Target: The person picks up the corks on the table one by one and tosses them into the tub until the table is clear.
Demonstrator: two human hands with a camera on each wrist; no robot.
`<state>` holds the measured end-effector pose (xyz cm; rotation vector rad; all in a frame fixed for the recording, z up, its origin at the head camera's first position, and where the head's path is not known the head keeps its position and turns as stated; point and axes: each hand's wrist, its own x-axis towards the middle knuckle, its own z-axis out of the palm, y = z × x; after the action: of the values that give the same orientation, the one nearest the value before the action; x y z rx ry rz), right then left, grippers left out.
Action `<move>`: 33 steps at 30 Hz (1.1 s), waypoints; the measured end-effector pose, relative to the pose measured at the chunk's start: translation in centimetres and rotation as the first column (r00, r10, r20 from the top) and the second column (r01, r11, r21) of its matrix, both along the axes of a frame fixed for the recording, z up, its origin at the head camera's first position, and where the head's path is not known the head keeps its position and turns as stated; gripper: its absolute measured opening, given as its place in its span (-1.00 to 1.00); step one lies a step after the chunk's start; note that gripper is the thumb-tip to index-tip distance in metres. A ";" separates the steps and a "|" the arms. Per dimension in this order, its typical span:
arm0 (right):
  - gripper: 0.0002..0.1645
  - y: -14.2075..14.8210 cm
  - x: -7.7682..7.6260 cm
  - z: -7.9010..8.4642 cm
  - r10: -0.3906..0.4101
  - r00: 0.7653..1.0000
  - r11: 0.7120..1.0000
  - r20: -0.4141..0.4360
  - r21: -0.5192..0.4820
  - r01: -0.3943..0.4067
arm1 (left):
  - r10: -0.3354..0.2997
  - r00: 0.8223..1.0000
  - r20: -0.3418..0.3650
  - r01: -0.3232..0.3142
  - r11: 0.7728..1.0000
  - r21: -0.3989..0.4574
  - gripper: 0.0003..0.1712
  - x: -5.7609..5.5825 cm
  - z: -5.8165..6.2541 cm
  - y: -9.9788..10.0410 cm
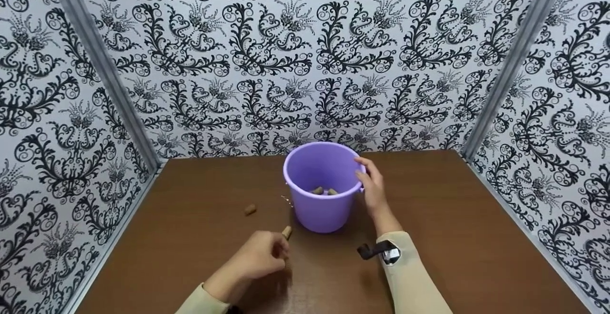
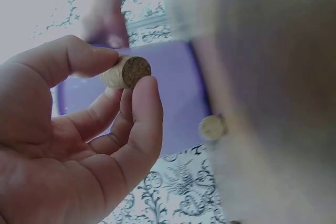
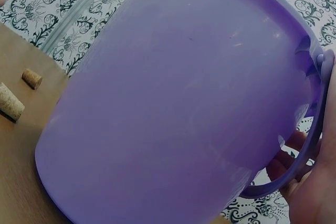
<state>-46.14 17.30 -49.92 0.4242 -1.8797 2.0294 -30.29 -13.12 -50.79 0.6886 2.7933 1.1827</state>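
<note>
A purple bucket [image 1: 324, 214] stands upright on the table with a few corks [image 1: 332, 192] visible in the bottom. My right hand [image 1: 374, 187] grips its right rim, fingers over the edge; the bucket's handle [image 3: 310, 156] curves beside that hand in the right wrist view. In front and to the left of the bucket, my left hand [image 1: 259, 254] pinches a cork [image 2: 127, 72] between thumb and fingertips. That held cork is hidden in the head view. Another cork [image 1: 286, 232] lies on the table just beyond the left fingers, near the bucket's base.
One more loose cork [image 1: 250, 209] lies on the brown wooden table [image 1: 190, 238], left of the bucket. Patterned black-and-white walls [image 1: 267, 66] with grey corner strips enclose the table at the back and both sides. A black strap [image 1: 371, 249] hangs at the right sleeve.
</note>
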 end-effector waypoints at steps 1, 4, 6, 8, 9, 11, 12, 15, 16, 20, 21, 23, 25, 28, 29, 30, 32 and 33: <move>-0.50 0.0 0.0 0.1 0.002 1.000 1.000 0.002 0.002 -0.002 | 0.006 1.000 0.000 -0.006 1.000 0.006 -0.76 -0.1 0.3 -0.1; -0.49 0.1 0.0 0.2 0.004 1.000 1.000 0.004 0.002 -0.004 | 0.015 1.000 -0.010 -0.015 1.000 0.017 -0.77 -0.3 1.2 -0.2; -0.49 0.1 0.0 0.2 -0.001 1.000 1.000 0.001 0.001 0.001 | 0.024 0.999 -0.042 -0.023 1.000 0.009 -0.78 -0.6 1.6 -0.2; -0.49 0.2 0.0 0.3 -0.003 1.000 1.000 -0.006 -0.004 0.003 | 0.030 0.997 -0.074 -0.030 1.000 0.008 -0.78 -0.8 2.0 -0.2; -0.50 0.2 0.0 0.3 -0.003 1.000 1.000 -0.009 -0.005 0.003 | 0.032 0.996 -0.084 -0.031 0.999 0.010 -0.79 -0.9 2.2 -0.2; -0.50 0.2 0.0 0.4 0.000 1.000 1.000 -0.012 -0.007 0.000 | 0.032 0.995 -0.092 -0.031 0.999 0.017 -0.78 -1.0 2.6 -0.1; -0.49 0.1 0.0 0.4 0.002 1.000 1.000 -0.010 -0.007 -0.002 | 0.031 0.996 -0.088 -0.029 0.999 0.025 -0.78 -1.0 2.8 -0.1; -0.50 0.1 0.0 0.3 0.007 1.000 1.000 0.003 -0.004 -0.007 | 0.032 0.995 -0.089 -0.028 0.999 0.037 -0.79 -1.1 3.4 -0.1; -0.50 0.1 0.0 0.3 0.008 1.000 1.000 0.008 -0.003 -0.008 | 0.037 0.995 -0.096 -0.034 0.999 0.036 -0.80 -1.2 3.6 -0.1; -0.49 0.0 0.0 0.2 0.006 1.000 1.000 0.008 -0.006 -0.006 | 0.077 0.986 -0.146 -0.075 0.997 0.022 -0.86 -1.5 4.4 0.1; -0.49 0.0 0.0 0.2 0.006 1.000 1.000 0.003 -0.009 -0.006 | 0.087 0.984 -0.155 -0.085 0.996 0.022 -0.88 -1.5 4.6 0.1; -0.49 -0.1 0.0 0.3 0.005 1.000 1.000 -0.003 -0.010 -0.005 | 0.102 0.981 -0.164 -0.099 0.995 0.025 -0.88 -1.7 4.9 0.2; -0.49 -0.1 0.0 0.2 0.006 1.000 1.000 -0.003 -0.012 -0.006 | 0.111 0.982 -0.150 -0.106 0.994 0.041 -0.85 -1.8 5.0 0.2; -0.49 -0.2 0.1 0.1 0.008 1.000 1.000 0.005 -0.007 -0.008 | 0.125 0.981 -0.151 -0.118 0.992 0.055 -0.78 -1.9 5.4 0.1; -0.49 -0.2 0.1 0.1 0.008 1.000 1.000 0.007 -0.010 -0.008 | 0.130 0.980 -0.151 -0.122 0.991 0.061 -0.76 -1.9 5.5 0.1; -0.48 -0.1 0.1 0.1 0.009 1.000 1.000 0.008 -0.012 -0.009 | 0.134 0.979 -0.155 -0.125 0.990 0.067 -0.75 -2.0 5.7 0.1; -0.48 -0.1 0.1 0.1 0.010 1.000 1.000 0.006 -0.011 -0.010 | 0.147 0.974 -0.175 -0.136 0.988 0.072 -0.75 -2.2 6.1 0.1; -0.48 0.0 0.1 0.1 0.010 1.000 1.000 0.006 -0.010 -0.010 | 0.154 0.972 -0.180 -0.142 0.987 0.077 -0.75 -2.3 6.3 0.1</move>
<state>-46.02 17.26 -49.83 0.4262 -1.8731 2.0480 -32.60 -12.99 -44.52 0.6354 3.0202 1.3004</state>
